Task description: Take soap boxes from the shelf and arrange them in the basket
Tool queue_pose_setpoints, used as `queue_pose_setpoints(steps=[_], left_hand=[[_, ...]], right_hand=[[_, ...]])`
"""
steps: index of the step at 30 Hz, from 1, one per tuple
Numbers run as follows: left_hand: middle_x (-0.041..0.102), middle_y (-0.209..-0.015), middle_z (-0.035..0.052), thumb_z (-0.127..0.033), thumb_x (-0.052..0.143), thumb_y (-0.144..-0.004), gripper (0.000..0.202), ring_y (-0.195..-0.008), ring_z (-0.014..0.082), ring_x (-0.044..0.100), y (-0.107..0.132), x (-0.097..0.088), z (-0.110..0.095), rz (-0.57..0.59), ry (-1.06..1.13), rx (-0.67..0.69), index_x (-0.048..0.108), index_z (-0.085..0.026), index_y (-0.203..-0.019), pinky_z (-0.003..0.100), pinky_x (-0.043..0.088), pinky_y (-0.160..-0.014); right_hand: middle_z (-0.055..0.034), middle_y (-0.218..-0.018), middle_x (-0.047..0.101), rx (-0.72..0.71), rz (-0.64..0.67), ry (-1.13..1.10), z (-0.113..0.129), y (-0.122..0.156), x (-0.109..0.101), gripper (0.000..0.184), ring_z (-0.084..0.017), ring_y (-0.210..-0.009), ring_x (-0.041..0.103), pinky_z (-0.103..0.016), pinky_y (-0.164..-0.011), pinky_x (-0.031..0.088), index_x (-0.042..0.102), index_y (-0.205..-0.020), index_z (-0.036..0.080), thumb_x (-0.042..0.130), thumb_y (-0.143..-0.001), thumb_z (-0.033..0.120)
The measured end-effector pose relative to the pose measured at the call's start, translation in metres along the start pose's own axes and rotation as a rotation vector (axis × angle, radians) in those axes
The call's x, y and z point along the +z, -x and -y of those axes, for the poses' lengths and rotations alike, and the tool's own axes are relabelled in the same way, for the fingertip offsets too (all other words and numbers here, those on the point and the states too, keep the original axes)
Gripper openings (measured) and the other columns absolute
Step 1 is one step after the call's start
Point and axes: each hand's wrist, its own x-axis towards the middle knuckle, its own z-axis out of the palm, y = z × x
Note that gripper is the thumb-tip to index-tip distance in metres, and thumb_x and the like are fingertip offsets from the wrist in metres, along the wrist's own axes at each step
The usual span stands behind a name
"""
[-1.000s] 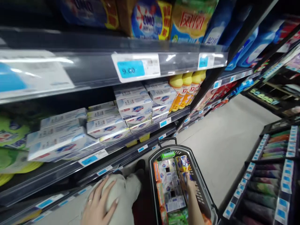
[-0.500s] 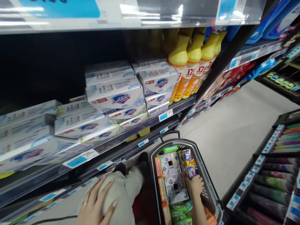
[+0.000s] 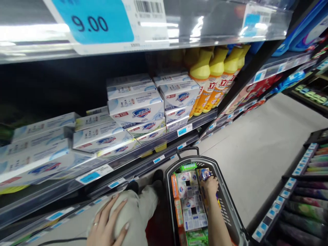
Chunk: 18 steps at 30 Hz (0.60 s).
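My left hand (image 3: 109, 218), a ring on one finger, lies spread over my bent knee in pale trousers (image 3: 133, 213) and holds nothing. Down in the grey shopping basket (image 3: 171, 201), my right hand (image 3: 210, 187) has its fingers curled on a shiny dark blue-and-yellow packet (image 3: 205, 173) along the right side. My fingers partly cover that packet. Left of it are white soap boxes (image 3: 191, 196) packed together. Orange packs (image 3: 178, 212) line the basket's left wall, with a green pack (image 3: 188, 166) at the far end and more green packs (image 3: 197, 237) nearer me.
Stacked white Safeguard soap boxes (image 3: 138, 111) fill the shelf ahead, beside yellow-capped orange bottles (image 3: 202, 82). A shelf edge with price tags (image 3: 94, 25) crosses above. Pale floor (image 3: 266, 136) lies right of the basket, bounded by a rack of colourful packs (image 3: 304, 205).
My right hand has moved toward the basket's far end, onto the blue-and-yellow packets there. The left hand stays on the knee. The view has tilted slightly upward.
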Motion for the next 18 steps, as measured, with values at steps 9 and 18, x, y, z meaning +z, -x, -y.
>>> queue_pose_setpoints(steps=[9,18], left_hand=[[0.035,-0.145,0.0097,-0.04,0.036,-0.095,0.044,-0.13,0.0322,0.037,-0.001,-0.002,-0.005,-0.001,0.04,-0.029,0.033,-0.032,-0.138,0.052,0.038,-0.097],[0.038,-0.146,0.0111,-0.037,0.044,-0.091,0.05,-0.129,0.0324,0.041,0.002,0.01,0.01,-0.055,-0.006,0.028,0.034,-0.032,-0.14,0.051,0.041,-0.098]], right_hand=[[-0.0261,-0.114,0.055,-0.073,-0.012,0.023,-0.011,-0.001,0.003,0.064,-0.034,-0.101,0.058,-0.037,-0.085,0.042,0.052,-0.117,-0.003,0.062,-0.078,0.046],[-0.0263,-0.113,0.057,-0.04,-0.085,0.031,0.001,0.022,-0.012,0.048,-0.037,-0.102,0.059,-0.044,-0.081,0.046,0.057,-0.114,0.002,0.053,-0.081,0.037]])
